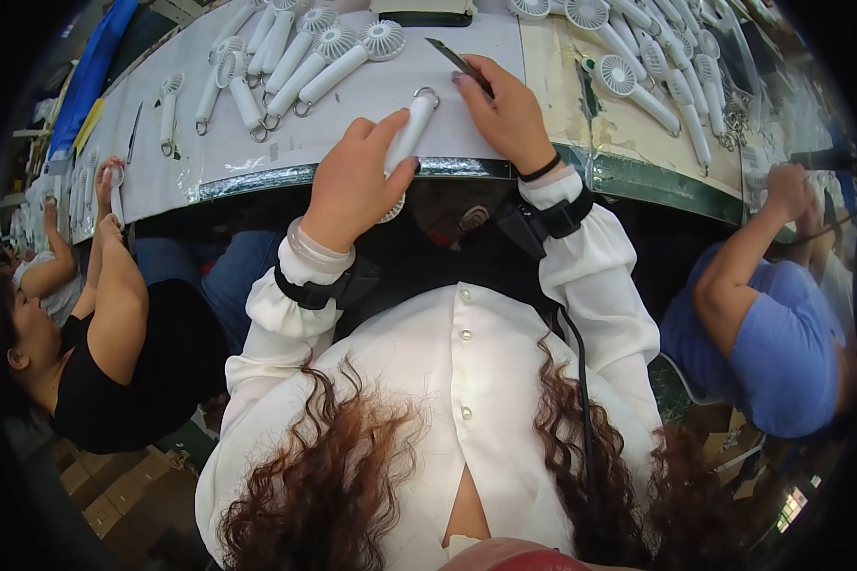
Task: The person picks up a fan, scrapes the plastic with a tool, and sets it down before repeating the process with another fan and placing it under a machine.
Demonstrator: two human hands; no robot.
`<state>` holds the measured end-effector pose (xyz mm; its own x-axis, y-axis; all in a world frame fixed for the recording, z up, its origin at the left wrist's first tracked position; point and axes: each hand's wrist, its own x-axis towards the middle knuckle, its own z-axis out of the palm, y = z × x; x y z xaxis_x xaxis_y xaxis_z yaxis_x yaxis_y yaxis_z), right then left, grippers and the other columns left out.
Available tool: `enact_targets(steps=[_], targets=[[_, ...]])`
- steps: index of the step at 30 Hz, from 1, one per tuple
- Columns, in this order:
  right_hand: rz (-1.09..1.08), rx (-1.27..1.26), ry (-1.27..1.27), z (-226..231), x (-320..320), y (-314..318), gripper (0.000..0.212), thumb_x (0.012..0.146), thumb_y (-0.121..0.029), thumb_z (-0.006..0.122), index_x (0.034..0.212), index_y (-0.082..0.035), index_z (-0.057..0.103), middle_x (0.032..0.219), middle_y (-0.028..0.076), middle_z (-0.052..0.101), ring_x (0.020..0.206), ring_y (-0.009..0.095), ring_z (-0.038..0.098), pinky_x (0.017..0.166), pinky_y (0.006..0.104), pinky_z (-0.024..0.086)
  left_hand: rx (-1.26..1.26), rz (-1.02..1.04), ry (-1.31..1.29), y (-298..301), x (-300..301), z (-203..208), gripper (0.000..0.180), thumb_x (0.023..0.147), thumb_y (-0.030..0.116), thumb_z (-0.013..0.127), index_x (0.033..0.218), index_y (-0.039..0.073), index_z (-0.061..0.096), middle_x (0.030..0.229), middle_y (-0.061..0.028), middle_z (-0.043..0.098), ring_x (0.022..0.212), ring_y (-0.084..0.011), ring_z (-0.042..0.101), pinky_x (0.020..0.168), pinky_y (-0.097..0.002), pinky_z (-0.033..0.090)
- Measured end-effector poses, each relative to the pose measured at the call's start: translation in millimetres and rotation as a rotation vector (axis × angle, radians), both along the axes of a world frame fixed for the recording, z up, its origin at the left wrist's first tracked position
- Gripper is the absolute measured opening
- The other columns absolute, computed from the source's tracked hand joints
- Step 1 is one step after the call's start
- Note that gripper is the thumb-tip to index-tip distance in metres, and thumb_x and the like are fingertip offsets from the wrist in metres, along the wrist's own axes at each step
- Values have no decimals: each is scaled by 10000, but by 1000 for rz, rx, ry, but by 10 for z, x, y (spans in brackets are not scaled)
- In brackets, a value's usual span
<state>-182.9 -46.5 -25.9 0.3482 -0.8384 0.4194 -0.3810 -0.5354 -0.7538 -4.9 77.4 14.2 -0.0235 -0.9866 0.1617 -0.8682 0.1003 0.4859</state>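
Holding | white fan in left hand, ring-end protruding | blade: right hand

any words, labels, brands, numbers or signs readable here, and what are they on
None readable.
White fan in the left hand: no legible marking.
Knife in the right hand: none legible.
Cartons at lower left: too small and blurred to tell.
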Motion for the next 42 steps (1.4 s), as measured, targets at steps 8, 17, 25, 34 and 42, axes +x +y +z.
enact_targets(steps=[8,17,25,34,42], targets=[[-44,-302,150,39,-92,274,303,832,-48,614,1109,-157,669,847,56,616,708,225,607,613,307,493,67,141,97,4,202,37,475,813,202,661,1273,127,570,806,-65,555,661,-160,521,639,-283,466],[-6,-431,241,-1,2,327,422,742,-10,662,1110,-214,680,848,28,594,726,200,594,581,297,490,157,233,86,1,198,102,464,802,273,636,1245,142,599,803,-80,590,680,-205,575,635,-322,482],[-21,-441,286,17,2,371,426,731,-14,671,1109,-210,680,854,22,593,757,188,589,594,295,497,100,214,115,3,196,55,458,794,260,647,1234,135,611,780,-68,572,660,-196,561,626,-314,480],[2,-464,304,-17,9,363,412,730,-18,674,1103,-195,682,852,24,592,751,191,589,600,295,499,79,213,138,7,201,21,455,793,252,650,1232,137,613,768,-62,561,651,-191,552,619,-310,477],[-3,-457,289,-25,22,375,408,736,-17,667,1109,-182,674,853,31,591,752,197,592,602,297,503,71,211,147,12,213,-2,449,792,253,652,1225,138,618,768,-62,561,649,-189,551,612,-309,475]])
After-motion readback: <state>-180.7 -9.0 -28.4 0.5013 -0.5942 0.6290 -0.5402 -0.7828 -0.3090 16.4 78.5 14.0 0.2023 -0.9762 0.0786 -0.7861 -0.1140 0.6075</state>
